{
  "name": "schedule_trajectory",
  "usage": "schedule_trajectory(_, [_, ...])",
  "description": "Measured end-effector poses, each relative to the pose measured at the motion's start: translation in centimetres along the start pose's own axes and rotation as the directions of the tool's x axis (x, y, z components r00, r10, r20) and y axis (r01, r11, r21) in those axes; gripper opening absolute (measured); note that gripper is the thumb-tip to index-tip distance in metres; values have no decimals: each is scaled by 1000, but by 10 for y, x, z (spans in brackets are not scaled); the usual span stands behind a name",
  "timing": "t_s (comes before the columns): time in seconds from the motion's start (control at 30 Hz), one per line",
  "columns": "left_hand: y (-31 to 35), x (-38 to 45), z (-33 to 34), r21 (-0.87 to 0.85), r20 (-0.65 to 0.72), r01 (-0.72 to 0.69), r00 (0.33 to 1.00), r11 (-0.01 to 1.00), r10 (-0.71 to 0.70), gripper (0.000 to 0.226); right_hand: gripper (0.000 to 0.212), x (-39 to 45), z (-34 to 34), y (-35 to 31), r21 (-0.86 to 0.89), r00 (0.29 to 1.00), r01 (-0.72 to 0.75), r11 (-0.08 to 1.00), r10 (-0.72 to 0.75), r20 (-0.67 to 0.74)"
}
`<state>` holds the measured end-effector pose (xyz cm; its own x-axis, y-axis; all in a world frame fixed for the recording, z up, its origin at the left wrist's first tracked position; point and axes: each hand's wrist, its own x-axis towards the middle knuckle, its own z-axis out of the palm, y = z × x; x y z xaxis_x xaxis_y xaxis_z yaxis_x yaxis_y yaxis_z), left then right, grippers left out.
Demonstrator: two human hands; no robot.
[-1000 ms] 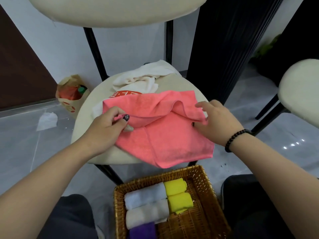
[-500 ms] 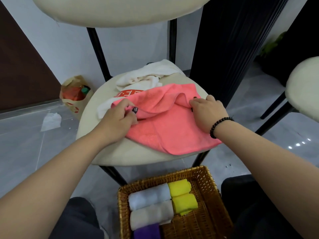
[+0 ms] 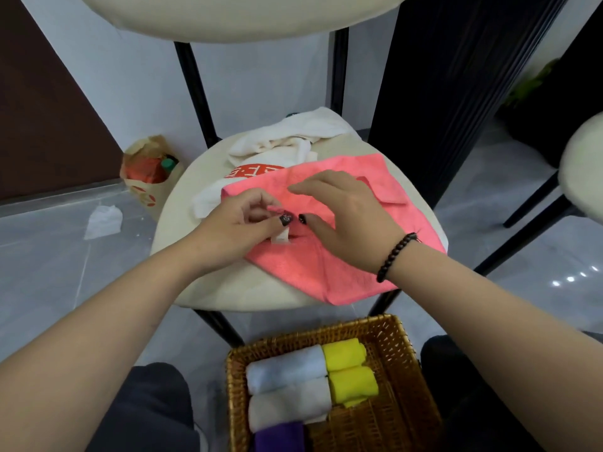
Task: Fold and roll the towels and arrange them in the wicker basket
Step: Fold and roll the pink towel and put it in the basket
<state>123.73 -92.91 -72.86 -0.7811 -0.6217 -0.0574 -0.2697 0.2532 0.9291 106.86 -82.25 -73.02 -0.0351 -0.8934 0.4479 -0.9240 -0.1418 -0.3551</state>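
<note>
Red-printed white towel [image 3: 257, 172] — characters unreadable.

Purple roll [image 3: 279, 438] in the wicker basket [image 3: 396, 409]: lower part cut by the bottom edge, as is the basket's near rim. Behind the pink towel [image 3: 342, 262], the white towel's [image 3: 208, 202] red print is half covered, unreadable. Left hand [image 3: 241, 228] hides the towel fold it pinches.
</note>
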Motion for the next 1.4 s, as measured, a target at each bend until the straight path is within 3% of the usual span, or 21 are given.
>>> schedule_trajectory(0.07, [2,-4,0,10,36,-11,999,1000,10,21,38,4,4,-2,114,999,-17,993,11,51])
schedule_trajectory(0.13, [2,-10,-2,31,85,0,996,1000,-2,31,38,1,5,-2,266,980,-88,960,35,196])
schedule_trajectory(0.23, [0,-20,-7,95,161,11,987,995,-26,43,44,-5,9,-3,246,946,-90,965,6,324])
schedule_trajectory(0.37, [0,-31,-13,181,155,12,987,983,-40,50,20,-7,14,-2,195,974,6,981,-50,221])
schedule_trajectory(0.43, [1,-36,-16,279,145,-22,989,960,-19,47,24,-8,15,-1,170,987,-9,985,-19,158])
schedule_trajectory(0.53, [-3,-42,-18,412,142,-194,979,891,147,33,40,-9,15,-3,141,992,-43,989,26,126])
schedule_trajectory(0.6, [-6,-44,-16,451,78,-272,961,850,266,20,33,-11,16,-4,148,998,-21,989,12,59])
schedule_trajectory(0.67, [-5,-45,-16,416,-14,-301,942,858,337,9,18,-13,18,-8,206,998,-19,978,30,-46])
schedule_trajectory(0.73, [-1,-44,-17,393,-96,-338,910,855,404,14,14,-14,19,-14,284,988,-39,958,80,-133])
schedule_trajectory(0.87, [9,-43,-20,444,-203,-344,861,827,467,8,11,-15,14,-28,390,970,-61,919,147,-194])
schedule_trajectory(1.07, [14,-46,-11,327,-274,-208,913,922,304,14,10,-22,11,-43,435,955,-39,900,161,-248])
schedule_trajectory(1.27, [19,-50,-2,136,-265,-224,930,965,253,22,10,-23,12,-51,488,935,-38,872,204,-290])
schedule_trajectory(1.4, [24,-52,1,-6,-252,-215,946,977,206,31,31,-24,10,-53,562,974,-61,825,173,-147])
